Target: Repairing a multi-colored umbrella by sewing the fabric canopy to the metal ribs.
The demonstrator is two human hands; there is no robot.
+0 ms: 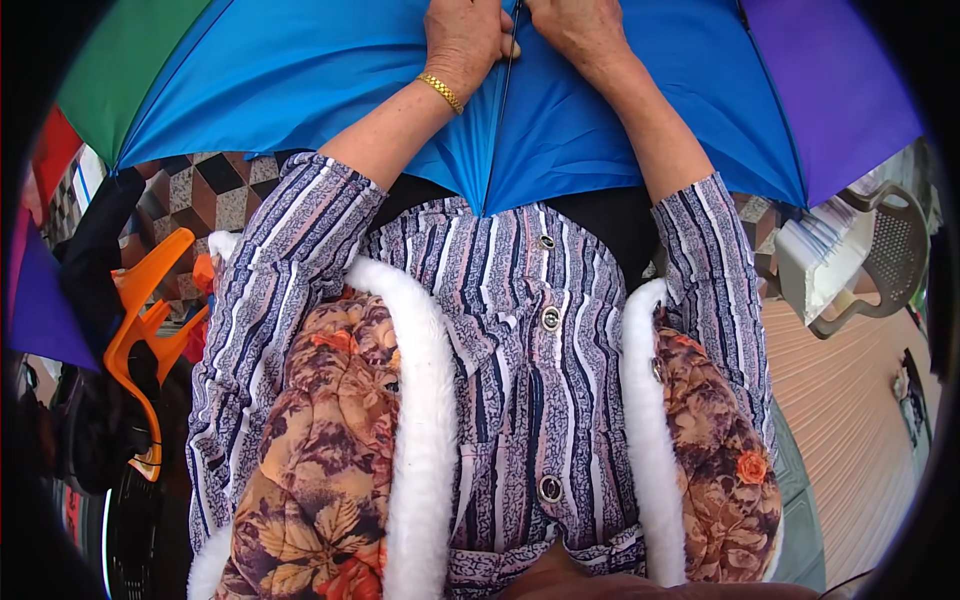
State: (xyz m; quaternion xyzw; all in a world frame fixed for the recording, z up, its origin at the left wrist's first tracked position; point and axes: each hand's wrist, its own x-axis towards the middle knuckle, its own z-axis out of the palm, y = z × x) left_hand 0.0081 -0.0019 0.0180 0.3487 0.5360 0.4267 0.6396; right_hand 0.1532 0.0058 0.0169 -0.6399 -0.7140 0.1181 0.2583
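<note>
Across the lap: umbrella [620, 110], spread, blue panels flanked by green and purple, partly covered by forearms. Left hand [465, 40], fingers curled beside a dark rib [499, 130]; right hand [580, 30], fingers bent; grip unclear. Left: orange chair [150, 270]. Right: grey chair [903, 250].

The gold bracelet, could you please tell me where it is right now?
In the head view, the bracelet is around the left wrist, between the left hand and its striped sleeve, with the blue umbrella fabric behind.
</note>
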